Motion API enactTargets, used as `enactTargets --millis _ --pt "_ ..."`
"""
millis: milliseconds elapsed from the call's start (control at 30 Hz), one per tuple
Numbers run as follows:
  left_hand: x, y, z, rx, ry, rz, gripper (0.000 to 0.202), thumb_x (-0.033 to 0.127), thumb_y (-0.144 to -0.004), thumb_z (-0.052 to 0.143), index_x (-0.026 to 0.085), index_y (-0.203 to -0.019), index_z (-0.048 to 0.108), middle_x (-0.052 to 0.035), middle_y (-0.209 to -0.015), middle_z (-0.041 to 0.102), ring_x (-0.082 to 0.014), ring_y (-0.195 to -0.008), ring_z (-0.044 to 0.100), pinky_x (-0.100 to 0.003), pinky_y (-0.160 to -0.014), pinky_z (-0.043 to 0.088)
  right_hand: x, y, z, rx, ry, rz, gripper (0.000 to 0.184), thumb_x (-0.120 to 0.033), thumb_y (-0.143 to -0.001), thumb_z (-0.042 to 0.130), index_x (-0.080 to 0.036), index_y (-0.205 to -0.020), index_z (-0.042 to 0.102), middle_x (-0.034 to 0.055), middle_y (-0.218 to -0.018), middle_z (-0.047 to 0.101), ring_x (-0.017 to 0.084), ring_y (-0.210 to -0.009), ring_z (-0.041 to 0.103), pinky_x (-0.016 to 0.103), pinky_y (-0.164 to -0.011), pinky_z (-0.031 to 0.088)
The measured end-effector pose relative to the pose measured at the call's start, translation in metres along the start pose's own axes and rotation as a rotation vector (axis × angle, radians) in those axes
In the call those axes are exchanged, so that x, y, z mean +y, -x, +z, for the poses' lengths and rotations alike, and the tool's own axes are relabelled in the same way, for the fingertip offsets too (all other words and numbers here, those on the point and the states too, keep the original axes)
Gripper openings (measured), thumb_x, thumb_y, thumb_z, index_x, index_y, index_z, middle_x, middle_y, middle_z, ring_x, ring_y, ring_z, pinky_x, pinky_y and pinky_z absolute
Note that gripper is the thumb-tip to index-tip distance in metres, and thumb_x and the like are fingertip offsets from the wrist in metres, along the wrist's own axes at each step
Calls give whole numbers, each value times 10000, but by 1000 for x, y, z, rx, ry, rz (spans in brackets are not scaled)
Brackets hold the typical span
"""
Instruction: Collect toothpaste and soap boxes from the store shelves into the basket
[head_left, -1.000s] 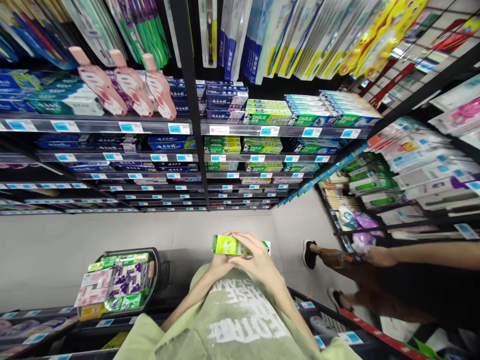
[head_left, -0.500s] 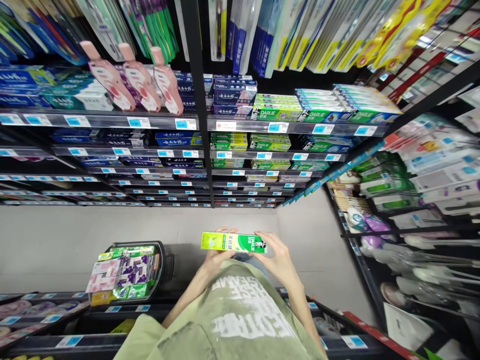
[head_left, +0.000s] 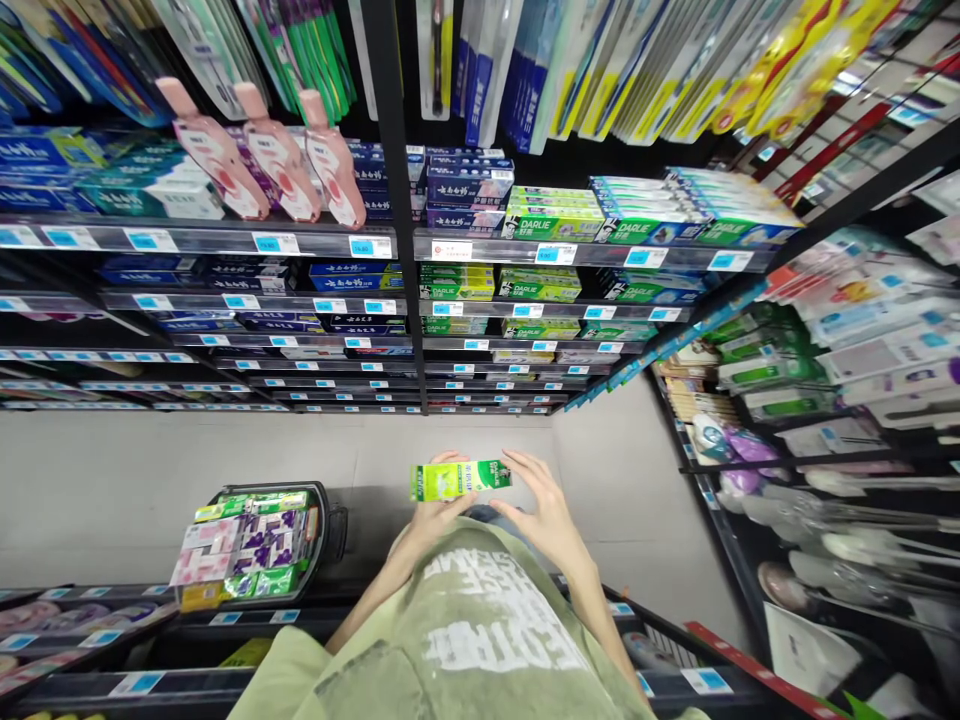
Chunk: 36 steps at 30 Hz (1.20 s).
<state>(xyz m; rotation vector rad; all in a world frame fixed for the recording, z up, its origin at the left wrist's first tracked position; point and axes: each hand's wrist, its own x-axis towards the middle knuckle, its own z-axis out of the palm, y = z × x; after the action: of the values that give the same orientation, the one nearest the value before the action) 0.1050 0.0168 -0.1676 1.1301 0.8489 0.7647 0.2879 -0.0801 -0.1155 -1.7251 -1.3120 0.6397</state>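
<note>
I hold a green toothpaste box (head_left: pixel 459 479) level in front of my chest. My left hand (head_left: pixel 435 510) grips its left end from below. My right hand (head_left: pixel 541 505) sits at the box's right end with fingers spread, its fingertips touching the end. Below and to the left stands a black shopping basket (head_left: pixel 324 520) filled with several green, purple and pink boxes. Ahead, shelves (head_left: pixel 570 255) carry matching green toothpaste boxes.
Store shelves rise in front and on the right (head_left: pixel 825 340), packed with toothpaste boxes, pink bottles (head_left: pixel 277 170) and hanging toothbrush packs. A lower shelf edge (head_left: pixel 675 650) runs under my arms. Grey floor (head_left: pixel 112 490) lies between.
A person standing at the right a second ago is gone from view. The box has turned in my hands, and my right hand's fingers have loosened from over it to its end.
</note>
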Motion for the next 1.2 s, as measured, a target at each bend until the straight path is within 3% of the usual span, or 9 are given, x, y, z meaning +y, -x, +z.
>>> enactTargets --millis 100,167,300,400,567,767,867,967,1200 --pt "-4 -4 0 -45 -421 166 616 299 -746 820 289 -1331 627 -54 -1077 585 -235 -988 605 -390 -880 525 -9 1 10 -99 -95 28 724 -370 -725 872 -312 -1390 592 85 -1398 628 319 -1237 605 493 -1074 503" --pt "-6 -5 0 -87 -654 303 628 263 -741 796 285 -1348 637 -43 -1001 517 -233 -949 556 -393 -857 519 -10 2 20 -121 -140 63 737 -378 -714 869 -282 -1387 583 90 -1335 660 295 -1149 654 436 -988 560" --pt "0 -8 1 -129 -923 440 700 186 -771 706 286 -1446 553 -54 -1029 494 -235 -977 537 -388 -873 530 0 -1 40 102 -287 240 548 -394 -749 815 -195 -1230 644 85 -1091 736 238 -910 708 356 -785 619" --pt "11 -16 -1 -220 -1042 409 760 176 -801 683 304 -1512 448 -68 -1201 572 -231 -1050 598 -374 -913 539 12 -5 45 312 -559 404 528 -428 -696 850 -181 -1122 660 66 -971 748 225 -825 716 333 -677 635" --pt "27 -36 -16 -308 -1149 444 514 335 -861 726 265 -1349 583 -60 -1238 704 -274 -1103 663 -428 -942 531 29 -11 28 639 -865 626 478 -475 -674 861 -200 -1003 651 4 -903 731 151 -654 689 295 -565 624" --pt "36 -57 -18 -393 -993 534 399 405 -916 682 249 -1276 612 -64 -1187 728 -239 -1066 673 -389 -916 545 42 -12 13 687 -1026 632 404 -415 -686 865 -197 -938 636 -26 -803 722 126 -609 672 241 -532 591" --pt "35 -64 -10 -413 -1023 563 395 382 -916 686 252 -1280 606 -65 -1179 733 -251 -1058 676 -408 -898 540 48 -12 6 681 -1021 621 393 -416 -676 870 -196 -905 638 -14 -818 723 134 -619 670 245 -523 585" --pt "32 -69 -2 -433 -1021 561 410 353 -909 701 261 -1293 589 -65 -1205 725 -252 -1081 669 -415 -915 531 57 -12 -10 593 -952 616 373 -437 -700 857 -191 -906 666 4 -833 704 155 -661 671 265 -534 591" --pt "34 -83 16 -574 -1024 555 430 282 -910 703 274 -1319 570 -56 -1267 704 -241 -1117 644 -410 -941 517 81 -1 -67 118 -762 593 487 -431 -743 843 -250 -1161 671 29 -960 664 212 -819 666 296 -548 613"
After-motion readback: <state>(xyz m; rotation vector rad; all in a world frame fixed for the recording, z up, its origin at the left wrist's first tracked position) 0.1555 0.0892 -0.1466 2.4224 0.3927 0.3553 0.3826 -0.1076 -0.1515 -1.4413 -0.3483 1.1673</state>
